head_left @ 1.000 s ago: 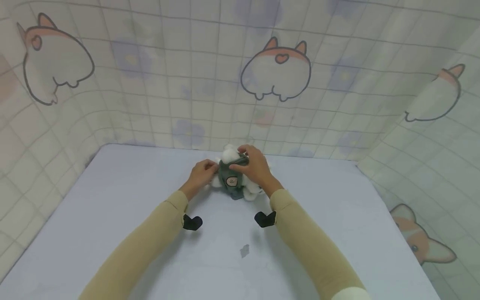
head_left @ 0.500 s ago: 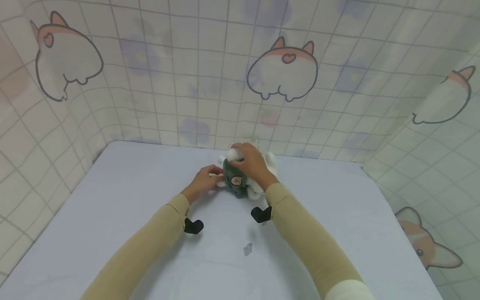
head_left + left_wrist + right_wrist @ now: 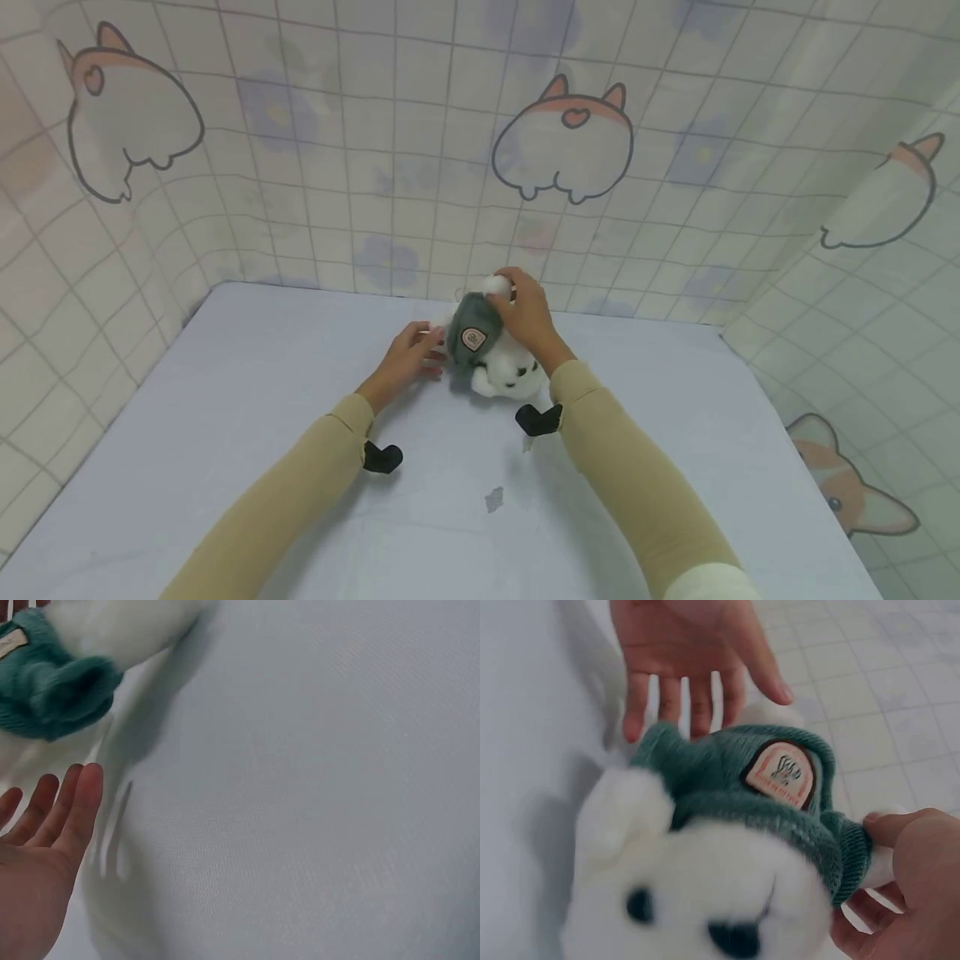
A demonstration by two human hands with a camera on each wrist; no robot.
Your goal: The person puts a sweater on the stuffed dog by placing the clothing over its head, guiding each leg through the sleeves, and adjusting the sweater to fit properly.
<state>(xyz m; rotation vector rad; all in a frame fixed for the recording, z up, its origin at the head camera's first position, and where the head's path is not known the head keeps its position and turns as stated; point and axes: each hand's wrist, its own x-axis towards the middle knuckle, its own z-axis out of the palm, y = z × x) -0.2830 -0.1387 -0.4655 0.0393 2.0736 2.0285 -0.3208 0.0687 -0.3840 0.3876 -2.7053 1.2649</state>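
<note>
A white plush bear [image 3: 512, 372] in a green knitted sweater [image 3: 712, 761] tilts at the table's far side, its face toward the near right in the head view. My right hand [image 3: 528, 315] grips one of its arms by the sleeve, thumb on one side and fingers curled beneath, as the right wrist view shows. Facing the bear's lower body, my left hand [image 3: 408, 358] has its fingers extended and spread, fingertips close to the sweater's hem. A pale patch [image 3: 782, 774] with a dark drawing marks the sweater. In the left wrist view, an empty-palmed left hand [image 3: 45, 862] appears below the sweater.
The pale table [image 3: 300, 367] meets a fabric backdrop [image 3: 315, 183] printed with grid lines and cartoon corgis just behind the bear. Black wrist mounts [image 3: 384, 457] stick out from both tan sleeves. A small grey mark [image 3: 494, 499] shows on the table's near part.
The bear has turned, bringing its face into view at the near right. My right hand has shifted right and away from me along it; my left fingers have straightened and come off its side.
</note>
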